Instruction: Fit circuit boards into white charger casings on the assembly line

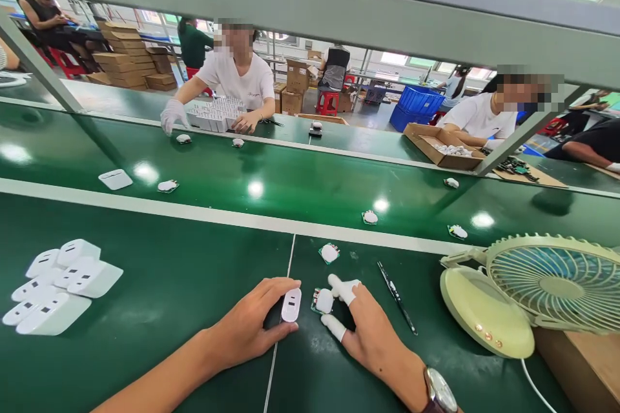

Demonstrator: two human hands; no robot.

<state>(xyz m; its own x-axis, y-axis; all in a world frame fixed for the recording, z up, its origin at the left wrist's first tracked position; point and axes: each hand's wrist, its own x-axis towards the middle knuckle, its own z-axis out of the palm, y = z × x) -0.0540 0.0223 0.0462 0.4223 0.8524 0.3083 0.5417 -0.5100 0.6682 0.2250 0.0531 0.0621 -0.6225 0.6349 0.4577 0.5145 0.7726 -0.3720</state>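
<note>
White plastic housing point(291, 312), pinched in the grip of the left hand point(247, 326), its oval face marked by a dark slot, long axis running away from the camera. Just to its right on the green counter point(159, 264), nearer the right hand point(371, 326), is a circuit board point(316, 302) topped by a rounded white block point(325, 301); capped thumb and finger flank it, whether clasping cannot be told.

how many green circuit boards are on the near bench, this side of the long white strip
2: one circuit board by the right hand, the other board just beyond it, near the white strip. Any under a hand would be hidden.
</note>
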